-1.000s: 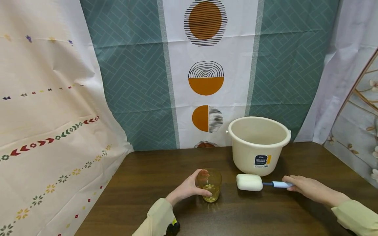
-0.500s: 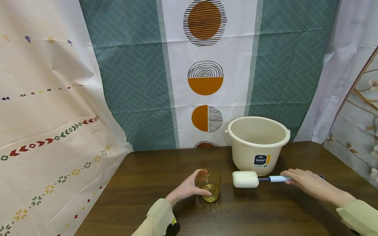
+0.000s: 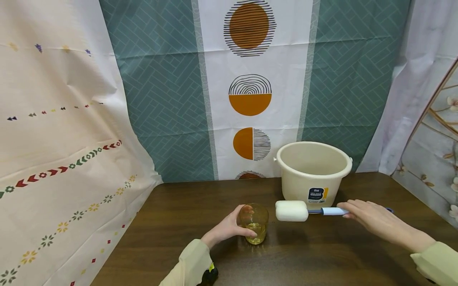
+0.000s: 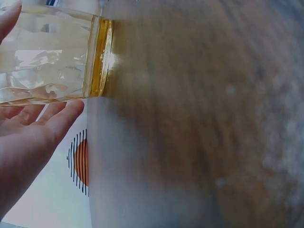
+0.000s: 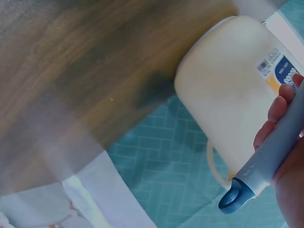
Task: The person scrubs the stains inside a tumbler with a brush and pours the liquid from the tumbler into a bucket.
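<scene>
An amber, see-through drinking glass (image 3: 258,217) stands upright on the table, and my left hand (image 3: 229,226) grips it with the thumb in front and the fingers behind. In the left wrist view the fingers lie along the side of the glass (image 4: 52,61), near its thick base. My right hand (image 3: 375,218) holds a sponge brush by its light blue handle (image 3: 332,211). The white sponge head (image 3: 291,211) points left, raised over the table in front of the bucket. A dark blue hanging loop (image 5: 236,195) ends the handle in the right wrist view.
Behind the sponge brush, a cream bucket (image 3: 304,188) with a label stands toward the back right of the dark wooden table (image 3: 200,198). Patterned cloth (image 3: 161,99) hangs along the back edge, with more cloth at both sides.
My right hand has lifted the sponge brush off the table and moved it left and slightly upward. The left hand and the glass have stayed in place.
</scene>
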A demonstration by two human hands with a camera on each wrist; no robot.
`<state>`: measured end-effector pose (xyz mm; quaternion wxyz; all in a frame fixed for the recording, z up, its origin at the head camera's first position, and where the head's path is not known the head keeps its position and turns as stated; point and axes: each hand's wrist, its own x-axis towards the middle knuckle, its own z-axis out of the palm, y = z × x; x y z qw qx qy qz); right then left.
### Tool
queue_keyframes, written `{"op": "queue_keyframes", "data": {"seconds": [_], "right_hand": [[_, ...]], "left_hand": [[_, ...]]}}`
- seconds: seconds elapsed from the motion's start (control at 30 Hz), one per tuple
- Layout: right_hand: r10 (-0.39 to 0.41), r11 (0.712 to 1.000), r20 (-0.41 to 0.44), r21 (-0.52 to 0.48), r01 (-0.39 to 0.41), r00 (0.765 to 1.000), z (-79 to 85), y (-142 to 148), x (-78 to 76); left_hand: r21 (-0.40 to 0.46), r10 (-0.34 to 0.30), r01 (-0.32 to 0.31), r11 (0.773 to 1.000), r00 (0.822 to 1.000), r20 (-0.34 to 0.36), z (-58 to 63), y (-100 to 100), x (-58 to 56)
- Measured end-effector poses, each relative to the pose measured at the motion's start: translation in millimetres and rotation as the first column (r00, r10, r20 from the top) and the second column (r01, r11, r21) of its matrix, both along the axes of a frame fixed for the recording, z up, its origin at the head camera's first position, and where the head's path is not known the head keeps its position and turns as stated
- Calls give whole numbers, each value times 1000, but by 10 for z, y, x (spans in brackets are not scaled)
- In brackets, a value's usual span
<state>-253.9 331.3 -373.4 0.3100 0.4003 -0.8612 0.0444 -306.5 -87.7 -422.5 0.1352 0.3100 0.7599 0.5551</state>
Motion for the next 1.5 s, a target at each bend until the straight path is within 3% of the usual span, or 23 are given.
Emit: {"op": "queue_keyframes", "data": {"seconds": [0.57, 0.77, 1.1, 1.27, 1.5], "right_hand": [[30, 1000, 12, 8, -30, 999, 372, -270, 28], [75, 997, -25, 5, -75, 997, 476, -391, -7], [153, 988, -57, 37, -151, 987, 598, -560, -62], [172, 983, -78, 72, -167, 982, 627, -604, -74], [177, 980, -90, 106, -167, 980, 716, -668, -104]], "left_hand": [[-30, 9, -9, 1000, 1000, 2, 12, -21, -1], [-33, 18, -18, 999, 1000, 3, 23, -29, -5], [-53, 35, -35, 998, 999, -2, 23, -20, 0], [-84, 71, -71, 994, 997, -3, -1, -20, 3], [-67, 58, -58, 996, 998, 4, 3, -10, -2]]}}
